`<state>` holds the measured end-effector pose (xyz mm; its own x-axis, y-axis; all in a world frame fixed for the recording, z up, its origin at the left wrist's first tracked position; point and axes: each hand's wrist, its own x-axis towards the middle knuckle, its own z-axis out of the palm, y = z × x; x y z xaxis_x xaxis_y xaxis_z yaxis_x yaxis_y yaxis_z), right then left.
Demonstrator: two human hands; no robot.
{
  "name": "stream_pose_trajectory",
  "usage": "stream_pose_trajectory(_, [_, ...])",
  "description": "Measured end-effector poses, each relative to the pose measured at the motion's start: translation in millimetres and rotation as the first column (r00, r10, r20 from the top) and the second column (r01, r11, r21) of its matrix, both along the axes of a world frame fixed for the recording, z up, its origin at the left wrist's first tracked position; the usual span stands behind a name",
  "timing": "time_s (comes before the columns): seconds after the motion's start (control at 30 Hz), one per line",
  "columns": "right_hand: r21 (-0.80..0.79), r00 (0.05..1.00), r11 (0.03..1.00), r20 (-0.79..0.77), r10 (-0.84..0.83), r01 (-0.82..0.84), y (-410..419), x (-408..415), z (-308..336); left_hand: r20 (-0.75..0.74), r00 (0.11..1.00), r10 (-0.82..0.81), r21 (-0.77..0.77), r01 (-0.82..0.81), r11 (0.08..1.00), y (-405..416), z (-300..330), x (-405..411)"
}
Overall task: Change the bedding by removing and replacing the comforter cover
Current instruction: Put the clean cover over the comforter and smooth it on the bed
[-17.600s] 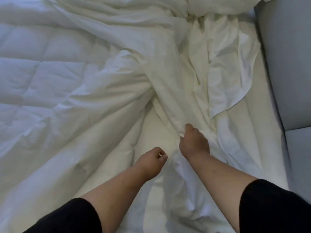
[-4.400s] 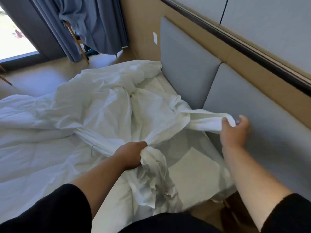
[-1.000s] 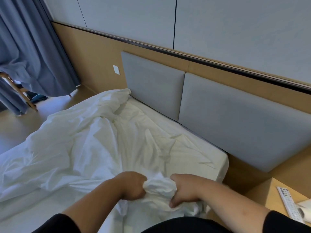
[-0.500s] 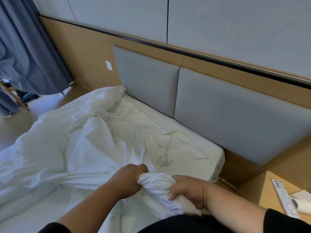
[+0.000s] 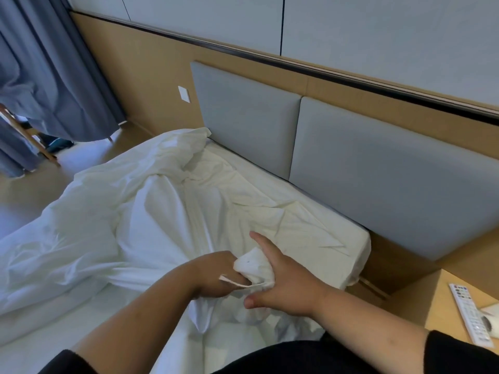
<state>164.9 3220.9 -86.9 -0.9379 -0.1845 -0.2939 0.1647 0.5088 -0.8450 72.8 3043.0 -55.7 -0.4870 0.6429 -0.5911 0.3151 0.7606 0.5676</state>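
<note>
The white comforter cover [image 5: 162, 217] lies crumpled across the bed, with the comforter [image 5: 35, 260] bunched at the left. My left hand [image 5: 216, 276] grips a gathered wad of the cover [image 5: 253, 268] near the bed's front edge. A thin white tie string [image 5: 235, 283] hangs from that wad. My right hand [image 5: 283, 282] lies against the wad's right side with its fingers stretched out and thumb spread. The cream fitted sheet [image 5: 297, 225] shows bare at the head of the bed.
A grey padded headboard [image 5: 378, 179] runs along the wood-panelled wall. A wooden nightstand [image 5: 442, 300] at the right carries a white remote control [image 5: 468, 314]. Blue curtains [image 5: 48, 76] and a wooden chair leg [image 5: 29, 136] stand at the far left on the floor.
My right hand has let go of the bunched cover and spread its fingers against it. My left hand keeps its grip, and the tie string has come into sight.
</note>
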Motion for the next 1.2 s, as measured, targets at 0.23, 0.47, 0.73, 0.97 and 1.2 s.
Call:
stream_pose_trajectory(0.23, [0.21, 0.983, 0.962, 0.094, 0.158, -0.175, 4.4, -11.6, 24.4, -0.313, 0.946, -0.085, -0.182, 0.028, 0.983, -21.6, 0.9, 17.7])
stream_pose_trajectory(0.47, [0.126, 0.87, 0.967, 0.473, 0.137, -0.221, 23.3, -6.4, 26.4, -0.631, 0.771, -0.085, -0.082, 0.043, 0.996, 3.3, -80.2, 13.2])
stream_pose_trajectory(0.73, [0.246, 0.935, 0.955, 0.346, 0.072, -0.164, 22.6, 22.0, 4.1, -0.544, 0.797, -0.263, -0.207, 0.176, 0.962, 1.9, -76.4, 3.0])
stream_pose_trajectory(0.97, [0.239, 0.986, 0.967, -0.117, 0.115, -0.084, -4.9, 18.0, 10.4, -0.845, 0.528, 0.082, 0.119, 0.035, 0.992, -22.8, -27.1, 19.2])
stream_pose_trajectory(1.2, [-0.308, 0.998, 0.951, 0.057, 0.03, -0.011, -25.5, 25.2, 22.6, -0.733, 0.63, 0.255, 0.263, -0.082, 0.961, -42.1, -21.2, 24.7])
